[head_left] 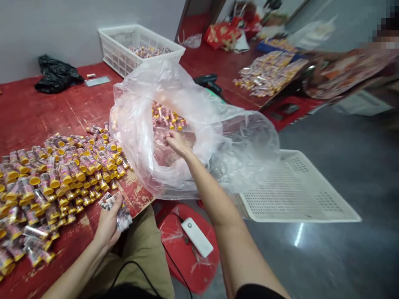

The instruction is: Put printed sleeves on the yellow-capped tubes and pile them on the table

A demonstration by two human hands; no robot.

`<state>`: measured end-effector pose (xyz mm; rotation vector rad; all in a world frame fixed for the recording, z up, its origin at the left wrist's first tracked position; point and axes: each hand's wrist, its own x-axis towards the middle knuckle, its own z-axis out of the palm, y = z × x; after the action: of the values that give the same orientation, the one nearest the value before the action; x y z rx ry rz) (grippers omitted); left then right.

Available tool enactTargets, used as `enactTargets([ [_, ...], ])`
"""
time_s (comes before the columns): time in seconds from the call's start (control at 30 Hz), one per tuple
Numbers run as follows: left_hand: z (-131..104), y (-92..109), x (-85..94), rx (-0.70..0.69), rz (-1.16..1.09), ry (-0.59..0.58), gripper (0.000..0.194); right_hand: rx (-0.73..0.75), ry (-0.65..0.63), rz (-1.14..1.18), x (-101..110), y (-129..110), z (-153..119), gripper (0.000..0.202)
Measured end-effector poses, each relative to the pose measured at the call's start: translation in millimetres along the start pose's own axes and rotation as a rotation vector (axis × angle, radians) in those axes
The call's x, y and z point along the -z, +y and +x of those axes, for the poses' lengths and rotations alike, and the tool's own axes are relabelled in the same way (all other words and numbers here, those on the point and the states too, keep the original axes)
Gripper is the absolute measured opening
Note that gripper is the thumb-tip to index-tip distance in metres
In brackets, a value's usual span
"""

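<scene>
A big, crumpled bag of clear, milky-sheened plastic (137,168) rests at the front edge of the red, scuffed worktop (25,110). Its round mouth gapes toward the person, the film bunched in soft folds about it, and a loose, see-through part spreads right in front of a white, perforated plastic basket (299,191). Through the mouth show small tubes with yellow caps (168,117), bunched toward the far side.

The right hand (178,143) reaches into that mouth, nearer to the person than those tubes. Its fingers are bent inward; I cannot tell whether they are closed on anything.

The left hand (109,218), low at the worktop's front edge, has its fingers wrapped around a wad of clear, dark-printed plastic pieces (124,216), crinkled and glossy, sticking out on both sides of the thumb.

Just left of the bag lies a broad heap of clear, pink-labelled tubes with yellow caps (67,170), stacked several deep on their sides, many caps facing the person. Behind the bag stands a white, slatted plastic crate (114,53), holding more small pieces.
</scene>
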<state>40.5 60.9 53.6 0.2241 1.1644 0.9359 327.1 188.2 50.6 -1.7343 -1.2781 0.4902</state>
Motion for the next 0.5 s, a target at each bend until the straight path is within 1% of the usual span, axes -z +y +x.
enactTargets([
  [0.07, -3.6, -0.8, -14.2, -0.095, -0.071, -0.006, 0.065, -0.006, -0.087, 0.118, 2.1, -19.8, -52.9, 0.034],
  [0.1, -6.2, -1.3, -21.1, -0.153, -0.116, -0.024, 0.066, 0.005, -0.121, 0.169, -0.5, -30.4, -83.1, 0.035],
  [0.17, -12.3, -3.0, -31.2, -0.247, -0.180, -0.081, 0.065, 0.031, -0.153, 0.263, -12.6, -49.0, -142.2, 0.041],
  [0.23, -19.3, -6.1, -33.5, -0.263, -0.180, -0.137, 0.061, 0.019, -0.132, 0.376, -28.4, -61.4, -189.7, 0.043],
  [0.27, -23.2, -8.3, -31.4, -0.248, -0.160, -0.156, 0.059, 0.002, -0.114, 0.422, -35.0, -65.5, -207.4, 0.044],
  [0.3, -27.3, -11.0, -27.6, -0.230, -0.135, -0.171, 0.058, -0.022, -0.093, 0.463, -39.8, -68.4, -221.3, 0.045],
  [0.37, -35.5, -17.6, -17.2, -0.212, -0.096, -0.199, 0.057, -0.082, -0.065, 0.528, -43.7, -70.7, -239.7, 0.045],
  [0.43, -41.6, -24.6, -6.9, -0.243, -0.092, -0.214, 0.060, -0.151, -0.061, 0.588, -44.7, -67.8, -248.7, 0.046],
  [0.5, -43.8, -29.4, 1.1, -0.251, -0.094, -0.195, 0.062, -0.198, -0.065, 0.615, -46.9, -61.3, -252.5, 0.048],
])
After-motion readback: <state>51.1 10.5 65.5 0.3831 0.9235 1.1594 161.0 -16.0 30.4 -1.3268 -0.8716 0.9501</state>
